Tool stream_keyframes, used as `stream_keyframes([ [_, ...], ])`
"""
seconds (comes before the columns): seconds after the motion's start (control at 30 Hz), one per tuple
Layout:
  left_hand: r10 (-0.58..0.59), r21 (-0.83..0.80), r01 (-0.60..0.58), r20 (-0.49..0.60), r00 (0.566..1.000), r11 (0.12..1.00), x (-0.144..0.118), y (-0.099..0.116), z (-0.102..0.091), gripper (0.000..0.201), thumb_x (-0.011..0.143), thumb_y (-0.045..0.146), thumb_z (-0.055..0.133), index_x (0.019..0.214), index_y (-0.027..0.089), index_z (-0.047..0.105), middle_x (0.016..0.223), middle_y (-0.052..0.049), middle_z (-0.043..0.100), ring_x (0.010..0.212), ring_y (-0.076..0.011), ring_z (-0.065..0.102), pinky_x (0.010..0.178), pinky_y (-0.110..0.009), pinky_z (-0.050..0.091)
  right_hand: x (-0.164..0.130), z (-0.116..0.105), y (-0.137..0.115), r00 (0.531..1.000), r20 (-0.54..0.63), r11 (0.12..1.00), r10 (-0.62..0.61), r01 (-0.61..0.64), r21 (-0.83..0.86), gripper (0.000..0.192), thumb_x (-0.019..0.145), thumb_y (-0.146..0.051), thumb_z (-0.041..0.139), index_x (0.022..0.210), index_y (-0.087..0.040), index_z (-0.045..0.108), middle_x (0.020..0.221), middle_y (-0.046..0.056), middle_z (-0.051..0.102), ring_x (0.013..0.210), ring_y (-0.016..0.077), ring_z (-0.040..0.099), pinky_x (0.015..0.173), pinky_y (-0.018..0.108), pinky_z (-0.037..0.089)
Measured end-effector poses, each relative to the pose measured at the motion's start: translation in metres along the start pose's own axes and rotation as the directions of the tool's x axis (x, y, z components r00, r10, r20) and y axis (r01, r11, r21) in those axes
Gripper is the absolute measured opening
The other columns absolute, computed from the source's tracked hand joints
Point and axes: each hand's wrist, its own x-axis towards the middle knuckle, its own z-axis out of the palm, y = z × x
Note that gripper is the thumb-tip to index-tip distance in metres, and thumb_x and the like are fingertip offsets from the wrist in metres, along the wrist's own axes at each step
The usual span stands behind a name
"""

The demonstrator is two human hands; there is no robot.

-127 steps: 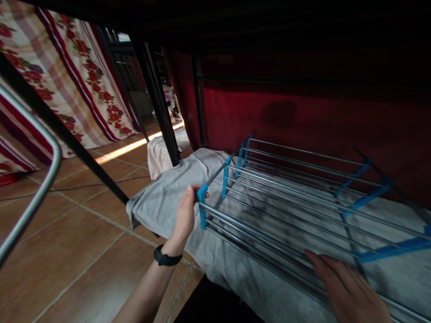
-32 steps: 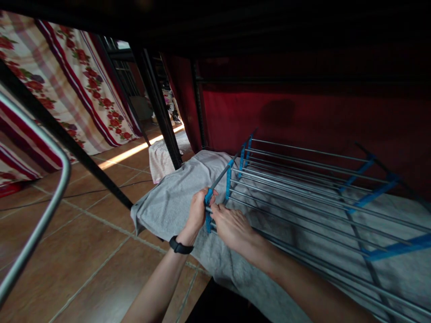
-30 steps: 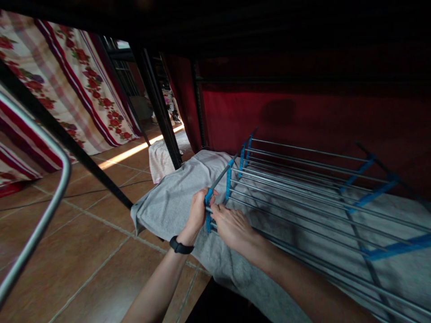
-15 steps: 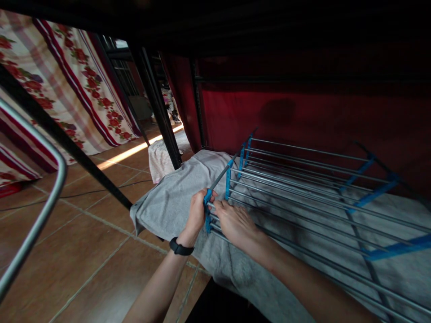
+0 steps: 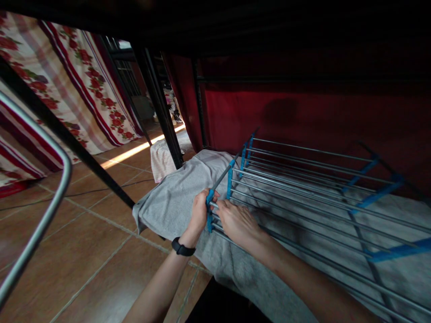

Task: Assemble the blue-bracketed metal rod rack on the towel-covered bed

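Note:
A metal drying rack (image 5: 303,204) with grey rods and blue plastic joints lies over a grey cloth (image 5: 175,197). My left hand (image 5: 201,208), with a black band (image 5: 182,247) at the wrist, is closed around the blue joint (image 5: 209,199) at the rack's near left corner. Right beside it, my right hand (image 5: 235,219) grips the end of a grey rod where it meets that joint. Its fingertips are partly hidden behind the knuckles and the rod.
A bent metal tube (image 5: 63,179) rises at the left. Black frame posts (image 5: 158,103) stand beyond the cloth, and a red cloth (image 5: 235,112) hangs behind the rack. A floral curtain (image 5: 90,89) reaches the tiled floor (image 5: 90,251), where a dark cable runs.
The view has shifted slightly, so everything sits a little further right. Both hands keep their places on the rack's corner.

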Motion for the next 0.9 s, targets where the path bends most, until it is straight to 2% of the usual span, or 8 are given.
stream_keyframes([
  [0.23, -0.030, 0.034, 0.030, -0.006, 1.000, 0.999, -0.0040, 0.0055, 0.0041, 0.042, 0.091, 0.051, 0.040, 0.077, 0.020, 0.063, 0.077, -0.004, 0.065, 0.069, -0.0150, 0.060, 0.052, -0.022, 0.041, -0.0032, -0.0001, 0.0009, 1.000, -0.006, 1.000, 0.003, -0.003, 0.009, 0.033, 0.104, -0.024, 0.027, 0.118, -0.018, 0.056, 0.112, 0.009, 0.070, 0.095, 0.0228, 0.069, 0.079, 0.035, 0.051],
  [0.47, -0.022, 0.057, 0.022, 0.008, 1.000, 0.998, -0.0054, 0.0076, 0.0039, 0.044, 0.090, 0.055, 0.039, 0.077, 0.020, 0.065, 0.070, -0.002, 0.062, 0.061, -0.0147, 0.055, 0.051, -0.024, 0.042, -0.0051, -0.0014, 0.0011, 1.000, -0.016, 1.000, 0.009, -0.009, 0.010, 0.034, 0.103, -0.024, 0.028, 0.123, -0.019, 0.054, 0.114, 0.009, 0.070, 0.095, 0.0222, 0.070, 0.078, 0.033, 0.052],
  [0.63, -0.013, 0.096, 0.014, -0.007, 1.000, 0.995, -0.0070, 0.0091, 0.0032, 0.046, 0.090, 0.056, 0.039, 0.076, 0.020, 0.065, 0.067, -0.001, 0.061, 0.054, -0.0134, 0.049, 0.050, -0.024, 0.041, -0.0064, -0.0041, 0.0005, 1.000, -0.013, 1.000, 0.003, -0.003, 0.026, 0.041, 0.103, -0.024, 0.027, 0.140, -0.020, 0.045, 0.120, 0.012, 0.070, 0.099, 0.0207, 0.070, 0.081, 0.031, 0.052],
  [0.9, 0.020, 0.115, -0.015, -0.044, 0.999, 0.993, -0.0089, 0.0073, 0.0038, 0.045, 0.092, 0.055, 0.043, 0.065, 0.021, 0.058, 0.053, 0.002, 0.051, 0.051, -0.0132, 0.047, 0.051, -0.024, 0.040, -0.0080, -0.0035, 0.0022, 0.999, -0.044, 0.997, -0.007, 0.010, 0.071, 0.048, 0.101, -0.021, 0.030, 0.149, -0.019, 0.033, 0.121, 0.010, 0.071, 0.098, 0.0215, 0.071, 0.079, 0.030, 0.052],
])
